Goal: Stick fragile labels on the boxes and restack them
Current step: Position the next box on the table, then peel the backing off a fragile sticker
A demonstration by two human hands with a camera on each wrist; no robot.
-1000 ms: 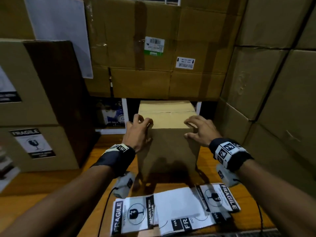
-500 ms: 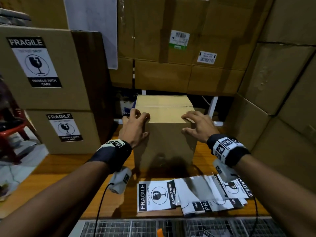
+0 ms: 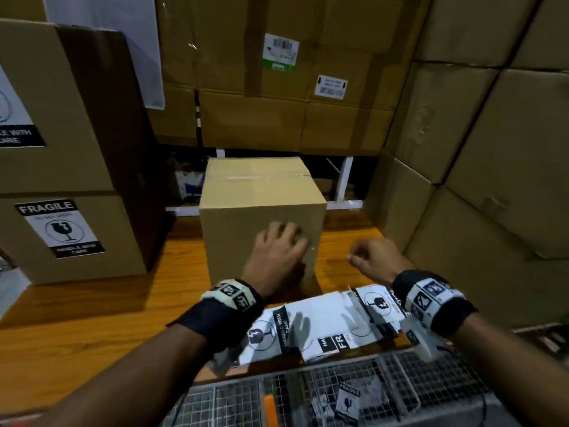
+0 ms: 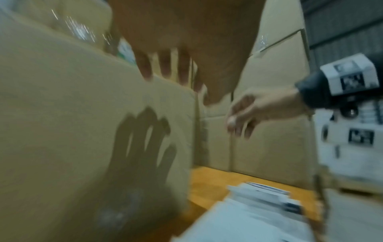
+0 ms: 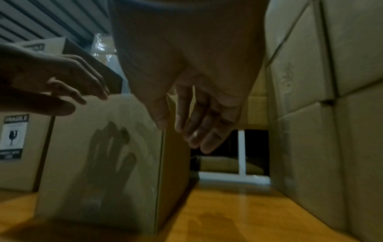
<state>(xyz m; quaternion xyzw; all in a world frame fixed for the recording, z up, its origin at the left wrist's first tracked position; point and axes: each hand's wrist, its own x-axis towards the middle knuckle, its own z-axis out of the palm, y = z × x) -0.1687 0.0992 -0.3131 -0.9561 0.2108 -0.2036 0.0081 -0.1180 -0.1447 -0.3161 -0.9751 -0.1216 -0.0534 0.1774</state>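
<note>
Two labelled boxes (image 3: 70,186) are stacked at ten o'clock on the wooden table (image 3: 92,318), and the plain box (image 3: 261,211) I am working on stands upright on it at twelve o'clock, no label on the face towards me. The loose fragile labels (image 3: 323,328) lie fanned on the table at six o'clock of that box. My left hand (image 3: 277,254) hovers open-fingered before the box's front face, holding nothing, and my right hand (image 3: 374,260), at three o'clock of the box, hangs loosely curled and empty.
</note>
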